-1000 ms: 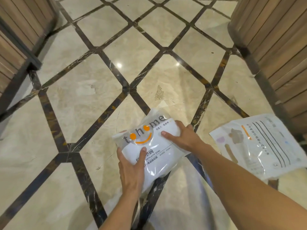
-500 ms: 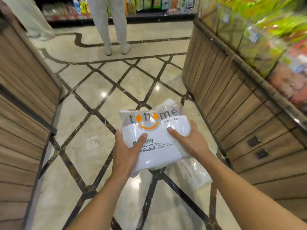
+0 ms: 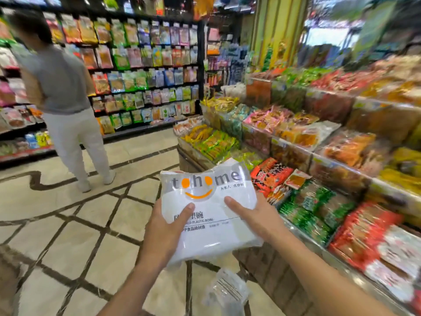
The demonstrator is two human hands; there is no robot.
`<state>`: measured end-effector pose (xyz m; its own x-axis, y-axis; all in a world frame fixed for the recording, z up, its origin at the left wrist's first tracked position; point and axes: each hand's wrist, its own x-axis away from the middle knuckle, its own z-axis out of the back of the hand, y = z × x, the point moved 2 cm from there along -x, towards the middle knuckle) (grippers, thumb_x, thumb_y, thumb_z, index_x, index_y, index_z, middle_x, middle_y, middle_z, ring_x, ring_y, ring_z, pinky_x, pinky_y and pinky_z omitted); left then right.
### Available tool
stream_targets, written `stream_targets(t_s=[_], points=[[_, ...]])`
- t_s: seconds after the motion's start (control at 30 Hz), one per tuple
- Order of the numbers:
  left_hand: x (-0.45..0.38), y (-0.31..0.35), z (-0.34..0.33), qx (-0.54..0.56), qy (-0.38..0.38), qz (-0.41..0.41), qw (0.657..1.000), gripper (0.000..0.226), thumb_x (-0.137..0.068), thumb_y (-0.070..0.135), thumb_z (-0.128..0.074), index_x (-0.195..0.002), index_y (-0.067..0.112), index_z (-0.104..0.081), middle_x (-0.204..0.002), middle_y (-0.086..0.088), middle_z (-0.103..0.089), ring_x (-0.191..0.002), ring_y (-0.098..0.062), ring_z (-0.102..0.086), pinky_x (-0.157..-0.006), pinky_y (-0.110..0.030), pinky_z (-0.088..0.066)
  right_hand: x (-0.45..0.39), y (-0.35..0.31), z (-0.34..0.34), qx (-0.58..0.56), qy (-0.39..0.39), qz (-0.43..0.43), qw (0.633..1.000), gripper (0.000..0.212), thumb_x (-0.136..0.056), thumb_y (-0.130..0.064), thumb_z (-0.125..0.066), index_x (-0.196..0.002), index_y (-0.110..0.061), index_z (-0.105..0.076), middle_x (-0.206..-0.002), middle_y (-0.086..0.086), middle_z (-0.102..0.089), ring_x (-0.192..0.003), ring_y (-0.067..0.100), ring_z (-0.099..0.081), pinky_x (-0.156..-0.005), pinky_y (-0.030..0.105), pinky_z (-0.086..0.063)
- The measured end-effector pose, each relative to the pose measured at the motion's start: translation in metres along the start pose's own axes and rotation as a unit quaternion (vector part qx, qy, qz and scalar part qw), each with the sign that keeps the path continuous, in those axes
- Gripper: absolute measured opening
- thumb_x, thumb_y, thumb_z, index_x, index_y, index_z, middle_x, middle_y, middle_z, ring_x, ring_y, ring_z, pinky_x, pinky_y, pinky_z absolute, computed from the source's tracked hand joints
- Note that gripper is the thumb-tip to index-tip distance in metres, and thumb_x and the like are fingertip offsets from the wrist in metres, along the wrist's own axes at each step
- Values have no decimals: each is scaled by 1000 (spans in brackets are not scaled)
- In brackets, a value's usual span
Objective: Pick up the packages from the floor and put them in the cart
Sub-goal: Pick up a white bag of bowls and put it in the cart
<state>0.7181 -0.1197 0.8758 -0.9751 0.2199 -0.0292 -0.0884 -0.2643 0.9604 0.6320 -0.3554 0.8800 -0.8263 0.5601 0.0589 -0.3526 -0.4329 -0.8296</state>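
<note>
A white plastic package with an orange smile logo and the word "tohome" is held up at chest height in front of me. My left hand grips its left edge, thumb on the front. My right hand grips its right edge, thumb also on the front. A second, clear package lies on the tiled floor below my hands. No cart is in view.
A wooden display stand loaded with snack packets runs along my right. A person in a grey top stands at back left before a wall of shelves. Tiled floor stretches out to the left.
Both hands have lifted the white package from the floor to chest height. The view has swung upward from the floor to the shop shelves.
</note>
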Motion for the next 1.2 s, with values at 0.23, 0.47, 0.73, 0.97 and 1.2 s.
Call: stream_targets(t_s=[0.23,0.47,0.73,0.97,1.2], points=[[70,109,-93,22,-205,-86,975,74,-67,69,-76,-125,24,-68,-112,8,-76,-103,-15,-70,-83,-31,-52,130,24,159,18,190,-82,978,116,-48,-107,-58,-135,-29,-61,-117,-8,-76,-108,22,-74,-94,45,-59],[216,205,-213,20,-422,-161,892,81,-65,79,-74,-123,23,-70,-113,2,-76,-104,-21,-71,-84,-33,-55,337,50,297,6,383,-182,906,106,-61,-92,-63,-143,-26,-60,-139,-2,-68,-129,26,-64,-109,42,-49],[476,267,-296,13,-584,-254,771,50,-81,70,-68,-112,31,-69,-112,6,-68,-108,-23,-62,-87,-33,-42,606,103,388,23,508,-311,803,140,-47,-109,-48,-158,-23,-44,-156,4,-54,-139,32,-54,-110,46,-46],[718,269,-330,41,-675,-261,689,54,-74,72,-69,-111,33,-75,-110,11,-77,-105,-18,-70,-94,-40,-53,838,158,429,26,578,-362,731,131,-52,-108,-52,-156,-27,-44,-150,-8,-55,-137,26,-55,-114,48,-45],[926,262,-348,35,-729,-301,613,46,-79,71,-67,-109,37,-75,-106,13,-76,-104,-20,-70,-91,-39,-53,1024,207,448,-16,620,-389,681,111,-63,-97,-57,-150,-29,-52,-147,0,-60,-132,29,-59,-111,48,-47]])
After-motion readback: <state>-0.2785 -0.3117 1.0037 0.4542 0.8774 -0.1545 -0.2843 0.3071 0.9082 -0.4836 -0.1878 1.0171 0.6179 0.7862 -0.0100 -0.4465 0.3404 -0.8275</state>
